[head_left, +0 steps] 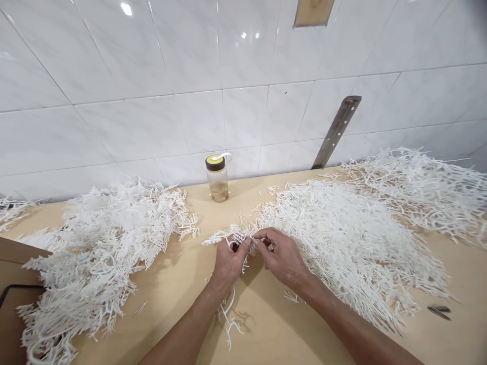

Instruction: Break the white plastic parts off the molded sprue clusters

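Note:
My left hand (231,259) is closed around a white branching plastic stem (213,238), its twigs sticking out to the left and above the fingers. A thin forked end (232,324) hangs below, beside the left wrist. Thumb and forefinger of my right hand (279,252) pinch at the same spot, close to the left thumb tip; the small white piece between them is mostly hidden. Just behind and to the right of both hands spreads a big heap of white plastic sprigs (342,238).
Another white heap (117,238) lies at left, and more branches (429,187) at far right. A clear bottle (217,182) with a dark-rimmed yellow lid stands near the tiled wall. A perforated metal strip (337,133) leans there. Dark snips (439,311) lie right; a brown box (19,284) left.

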A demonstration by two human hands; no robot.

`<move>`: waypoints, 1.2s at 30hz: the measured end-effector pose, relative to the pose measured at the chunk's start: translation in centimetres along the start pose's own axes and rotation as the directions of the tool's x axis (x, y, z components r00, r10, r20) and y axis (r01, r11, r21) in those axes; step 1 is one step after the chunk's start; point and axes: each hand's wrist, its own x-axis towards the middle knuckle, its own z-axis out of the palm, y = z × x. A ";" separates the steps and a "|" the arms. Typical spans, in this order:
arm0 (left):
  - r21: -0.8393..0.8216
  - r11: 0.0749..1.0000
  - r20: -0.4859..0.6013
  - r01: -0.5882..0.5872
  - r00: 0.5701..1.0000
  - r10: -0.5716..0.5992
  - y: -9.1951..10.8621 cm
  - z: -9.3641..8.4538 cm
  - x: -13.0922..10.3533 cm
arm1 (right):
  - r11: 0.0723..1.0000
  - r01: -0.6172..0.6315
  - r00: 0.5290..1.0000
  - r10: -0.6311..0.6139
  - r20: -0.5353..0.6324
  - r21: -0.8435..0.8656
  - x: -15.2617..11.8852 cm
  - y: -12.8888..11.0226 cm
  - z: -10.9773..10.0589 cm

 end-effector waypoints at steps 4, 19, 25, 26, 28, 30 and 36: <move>0.005 1.000 0.010 -0.001 1.000 0.001 -0.1 0.0 -0.1 | 0.999 -0.007 1.000 0.008 0.006 -0.052 0.0 -0.2 -0.1; -0.016 1.000 0.117 0.005 0.993 -0.003 0.9 0.2 -0.4 | 0.932 -0.052 0.984 -0.015 -0.180 -0.359 0.4 1.0 0.7; -0.182 0.970 -0.006 0.163 0.986 -0.167 0.9 0.2 -0.3 | 0.963 -0.184 0.981 0.169 -0.091 -0.195 0.6 0.4 -0.4; -0.220 0.959 -0.025 0.179 0.982 -0.189 1.0 0.1 -0.2 | 0.964 -0.187 0.981 0.172 -0.092 -0.189 0.5 0.2 -0.5; -0.260 0.945 -0.041 0.196 0.976 -0.214 1.2 0.1 -0.2 | 0.969 -0.185 0.982 0.174 -0.081 -0.162 0.4 -0.1 -0.6; -0.256 0.947 -0.040 0.192 0.977 -0.209 1.3 0.0 -0.2 | 0.976 -0.202 0.979 0.201 -0.019 -0.085 0.3 -0.5 -0.7; -0.157 0.980 0.003 0.122 0.992 -0.123 0.5 0.0 0.0 | 0.950 -0.290 0.944 0.264 0.198 0.116 0.3 -1.3 -0.7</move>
